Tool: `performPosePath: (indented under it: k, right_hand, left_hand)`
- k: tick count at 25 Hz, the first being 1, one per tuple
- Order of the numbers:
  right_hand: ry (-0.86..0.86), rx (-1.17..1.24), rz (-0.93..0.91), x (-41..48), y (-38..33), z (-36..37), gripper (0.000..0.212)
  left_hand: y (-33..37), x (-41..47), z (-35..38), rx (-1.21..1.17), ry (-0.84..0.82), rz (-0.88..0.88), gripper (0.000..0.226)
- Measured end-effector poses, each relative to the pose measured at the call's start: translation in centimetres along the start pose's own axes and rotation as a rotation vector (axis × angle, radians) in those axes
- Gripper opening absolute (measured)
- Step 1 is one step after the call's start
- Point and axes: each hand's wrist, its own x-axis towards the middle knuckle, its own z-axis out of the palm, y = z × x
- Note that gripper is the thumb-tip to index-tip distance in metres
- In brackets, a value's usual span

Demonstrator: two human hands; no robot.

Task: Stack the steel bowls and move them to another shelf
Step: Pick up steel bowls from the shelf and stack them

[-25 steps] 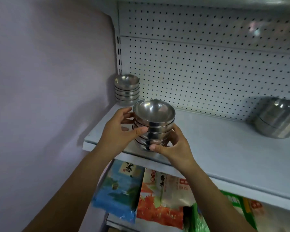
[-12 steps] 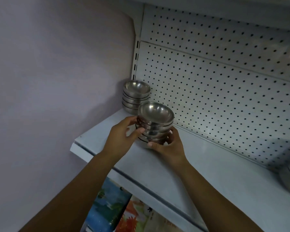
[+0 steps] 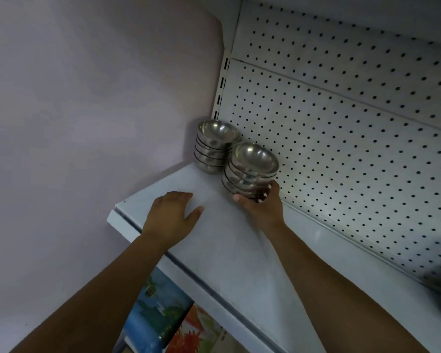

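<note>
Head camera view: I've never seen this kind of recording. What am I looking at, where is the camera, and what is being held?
No machine here: a person wears one camera on the head, looking forward and down, so you see their own arms. The right hand has its grip round the bottom of a stack of steel bowls, which leans a little. The left hand rests open on the white shelf, holding nothing. A second stack of bowls stands in the back corner, by the pegboard. Coloured packets show on the level below.
</note>
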Motion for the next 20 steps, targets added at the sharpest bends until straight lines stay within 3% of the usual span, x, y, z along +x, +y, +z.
performPosePath:
  k: [17,20]
  right_hand:
    - [0.127,-0.013,0.058,3.5,0.5,0.6,0.108]
    - [0.098,0.016,0.091,3.4,0.5,0.4,0.123]
  left_hand:
    - [-0.5,1.0,-0.1,-0.040,-0.014,-0.017,0.066]
    - [-0.3,1.0,-0.2,-0.068,-0.014,-0.020,0.055]
